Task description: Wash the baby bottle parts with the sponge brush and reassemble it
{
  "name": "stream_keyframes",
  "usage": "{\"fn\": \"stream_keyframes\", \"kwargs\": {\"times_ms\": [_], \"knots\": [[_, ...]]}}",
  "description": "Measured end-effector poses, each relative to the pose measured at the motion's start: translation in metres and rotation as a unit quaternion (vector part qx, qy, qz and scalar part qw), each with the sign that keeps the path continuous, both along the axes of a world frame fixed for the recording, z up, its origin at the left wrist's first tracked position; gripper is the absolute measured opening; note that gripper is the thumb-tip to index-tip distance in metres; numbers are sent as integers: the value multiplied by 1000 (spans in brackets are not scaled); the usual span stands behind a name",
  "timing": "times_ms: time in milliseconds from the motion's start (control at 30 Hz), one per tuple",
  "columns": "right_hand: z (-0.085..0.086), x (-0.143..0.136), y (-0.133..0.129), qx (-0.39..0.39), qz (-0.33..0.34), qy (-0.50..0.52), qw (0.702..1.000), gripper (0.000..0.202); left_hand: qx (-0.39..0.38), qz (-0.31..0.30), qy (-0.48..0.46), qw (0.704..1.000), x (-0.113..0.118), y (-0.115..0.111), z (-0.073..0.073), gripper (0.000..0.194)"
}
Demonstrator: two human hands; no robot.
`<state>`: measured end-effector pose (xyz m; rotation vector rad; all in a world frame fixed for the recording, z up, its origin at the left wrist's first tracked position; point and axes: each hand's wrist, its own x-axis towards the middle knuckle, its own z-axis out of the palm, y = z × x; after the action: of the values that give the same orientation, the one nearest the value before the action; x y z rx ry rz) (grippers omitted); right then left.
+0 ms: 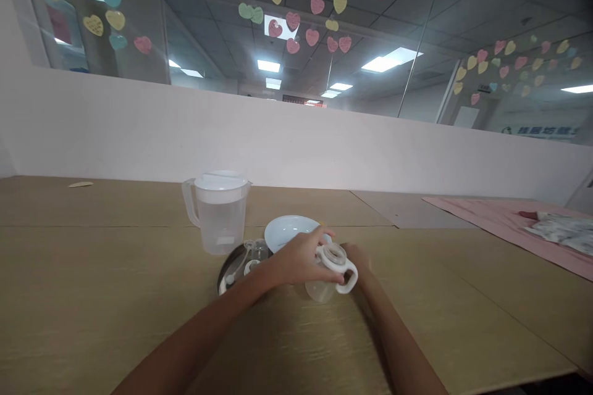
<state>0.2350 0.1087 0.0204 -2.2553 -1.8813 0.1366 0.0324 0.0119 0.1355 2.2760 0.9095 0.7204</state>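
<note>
A clear baby bottle with a white handled collar is tilted just above the table, or touching it; I cannot tell which. My left hand is closed around its upper part, the thumb by the collar. The ring-shaped top of the bottle faces up toward me. Behind the handle is my right hand, its fingers hidden by the bottle. Left of the bottle, a round metal tray holds a clear cap, a white ring and a thin tube, partly covered by my left forearm.
A white bowl stands behind my left hand. To its left is a lidded clear pitcher. A flat beige stick lies far left on the wooden table. Pink cloth covers the right side, below a white wall.
</note>
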Motion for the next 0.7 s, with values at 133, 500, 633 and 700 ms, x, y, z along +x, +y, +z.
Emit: {"fn": "stream_keyframes", "kwargs": {"times_ms": [133,500,633,700], "knots": [[-1,-1,-1,3,14,8,1000,25,29,-22,80,996,6,-3,-9,70],[-4,6,6,-14,1,8,1000,22,57,-10,253,966,-11,15,-13,67],[-5,6,7,-17,3,4,1000,22,31,-19,275,961,-16,14,-9,62],[-6,5,7,-16,3,2,1000,22,16,-13,283,959,-18,14,-7,64]]}}
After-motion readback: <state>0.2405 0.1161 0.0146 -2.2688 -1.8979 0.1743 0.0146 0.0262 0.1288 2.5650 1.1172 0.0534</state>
